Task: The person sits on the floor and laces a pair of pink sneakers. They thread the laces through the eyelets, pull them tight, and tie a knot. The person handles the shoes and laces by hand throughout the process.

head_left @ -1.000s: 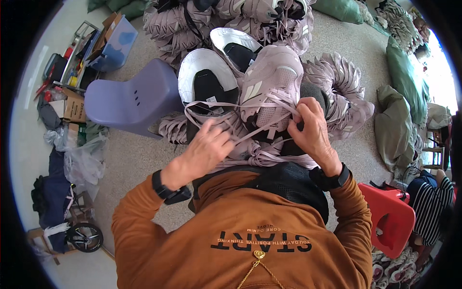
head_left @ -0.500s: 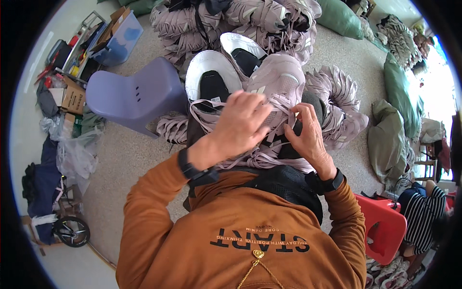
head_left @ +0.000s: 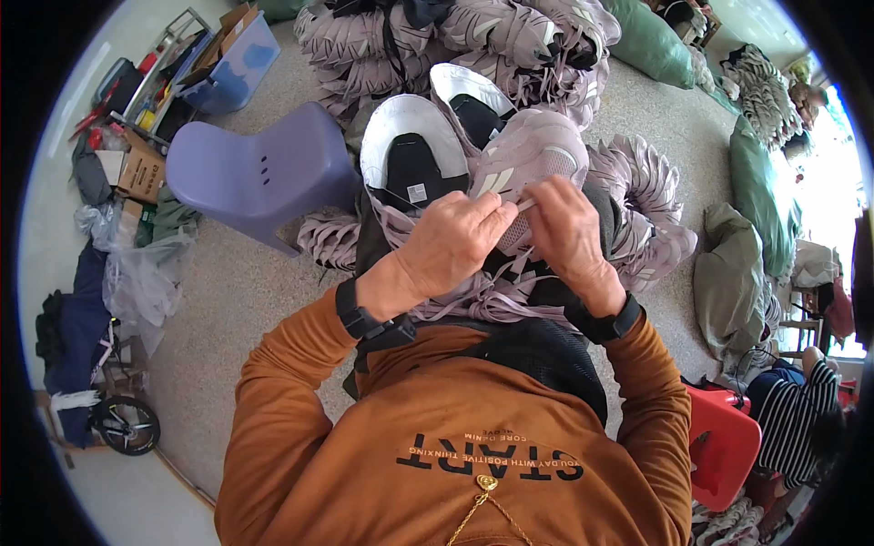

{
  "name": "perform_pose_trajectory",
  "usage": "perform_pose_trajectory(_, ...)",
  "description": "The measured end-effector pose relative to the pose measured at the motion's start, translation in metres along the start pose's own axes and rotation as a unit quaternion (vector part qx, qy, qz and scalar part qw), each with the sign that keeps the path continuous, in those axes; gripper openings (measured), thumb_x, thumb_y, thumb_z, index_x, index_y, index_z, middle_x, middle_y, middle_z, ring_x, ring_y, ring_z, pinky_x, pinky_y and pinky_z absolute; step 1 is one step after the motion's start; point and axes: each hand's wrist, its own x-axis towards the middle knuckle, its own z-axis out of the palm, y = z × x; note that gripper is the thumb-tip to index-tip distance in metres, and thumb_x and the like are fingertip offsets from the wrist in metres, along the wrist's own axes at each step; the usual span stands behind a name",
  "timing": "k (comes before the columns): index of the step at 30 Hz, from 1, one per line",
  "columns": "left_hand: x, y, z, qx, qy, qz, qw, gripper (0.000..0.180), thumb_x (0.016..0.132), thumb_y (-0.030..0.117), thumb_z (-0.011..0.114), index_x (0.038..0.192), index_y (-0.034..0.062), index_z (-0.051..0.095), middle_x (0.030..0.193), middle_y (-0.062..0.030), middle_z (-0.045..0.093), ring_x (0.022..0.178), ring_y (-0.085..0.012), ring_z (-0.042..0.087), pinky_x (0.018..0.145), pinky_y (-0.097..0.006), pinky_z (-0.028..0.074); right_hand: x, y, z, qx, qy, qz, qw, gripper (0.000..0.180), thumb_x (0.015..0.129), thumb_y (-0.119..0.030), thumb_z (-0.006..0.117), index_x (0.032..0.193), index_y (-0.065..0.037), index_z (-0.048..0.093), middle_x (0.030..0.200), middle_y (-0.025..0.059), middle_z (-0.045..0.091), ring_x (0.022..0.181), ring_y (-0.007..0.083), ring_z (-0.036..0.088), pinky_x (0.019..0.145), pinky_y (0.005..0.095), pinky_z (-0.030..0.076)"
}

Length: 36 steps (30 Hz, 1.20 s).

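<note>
My left hand (head_left: 460,238) and my right hand (head_left: 572,235) are close together over a pale pink sneaker upper (head_left: 533,150) on my lap. Pinched between their fingertips is a short stretch of pale shoelace (head_left: 525,205). Left of this upper lies another with a white lining (head_left: 387,127) and a black inside (head_left: 421,164) bearing a small white label. A second white-lined upper (head_left: 455,82) sits behind them. Loose pink laces (head_left: 482,302) lie across my lap below my hands. My fingers partly hide the sneaker's lacing area.
A purple plastic chair (head_left: 264,168) stands at the left. Bundles of stacked pink uppers (head_left: 501,32) lie ahead, with a curved stack (head_left: 646,182) at the right. Green sacks (head_left: 760,191), a red stool (head_left: 724,446) and a person in stripes (head_left: 792,423) are further right.
My hands have come closer together at the lace, and both now have their fingers closed. The left hand has moved slightly right, uncovering the label in the left upper.
</note>
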Motion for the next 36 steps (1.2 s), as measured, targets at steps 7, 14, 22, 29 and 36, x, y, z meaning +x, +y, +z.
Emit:
perform_pose_trajectory(7,-0.027,-0.015,0.003,-0.102,-0.006,-0.119,0.988,0.023,0.085,-0.002,0.063,0.108,0.0005,0.065,0.09,-0.0119,0.061,0.07,-0.0325,0.066,0.059,-0.04,0.054,-0.027,0.037,-0.024,0.39,0.203,0.332,0.834,0.022,0.106,-0.02,0.048,0.098,-0.006,0.064,0.078,0.0017,0.061,0.063,0.0072,0.054,0.051,0.0223,0.041)
perform_pose_trajectory(14,-0.025,-0.028,0.023,-0.172,0.016,-0.156,0.972,0.016,0.09,0.001,0.06,0.104,-0.0003,0.066,0.092,-0.0166,0.062,0.078,-0.0385,0.065,0.068,-0.044,0.054,-0.053,0.065,-0.075,0.486,0.292,0.352,0.744,0.023,0.106,-0.021,0.046,0.104,-0.003,0.061,0.089,0.0087,0.066,0.066,0.0151,0.056,0.053,0.0276,0.041)
perform_pose_trajectory(22,-0.022,-0.046,0.04,-0.203,0.072,-0.179,0.96,0.009,0.093,0.007,0.064,0.097,-0.0004,0.068,0.091,-0.0178,0.063,0.079,-0.0383,0.064,0.069,-0.044,0.052,-0.085,0.1,-0.085,0.56,0.281,0.348,0.698,0.023,0.105,-0.017,0.044,0.11,-0.002,0.061,0.099,0.0082,0.065,0.077,0.0178,0.055,0.066,0.032,0.045)
perform_pose_trajectory(29,-0.006,-0.047,0.03,-0.261,0.002,-0.274,0.926,0.014,0.093,0.012,0.069,0.095,-0.0023,0.067,0.091,-0.0128,0.069,0.077,-0.0281,0.067,0.068,-0.034,0.051,-0.096,0.104,-0.075,0.491,0.114,0.446,0.739,0.018,0.102,-0.016,0.051,0.108,-0.004,0.063,0.1,0.0089,0.069,0.087,0.0186,0.064,0.079,0.0368,0.055)
perform_pose_trajectory(36,0.007,-0.04,0.044,-0.45,-0.007,-0.296,0.843,0.012,0.096,0.007,0.066,0.1,-0.0047,0.065,0.088,-0.0032,0.067,0.077,-0.007,0.061,0.067,-0.025,0.05,-0.106,0.092,-0.059,0.123,0.091,0.348,0.925,0.026,0.097,-0.01,0.059,0.121,0.0,0.061,0.105,0.0087,0.067,0.093,0.0159,0.061,0.083,0.0299,0.049)
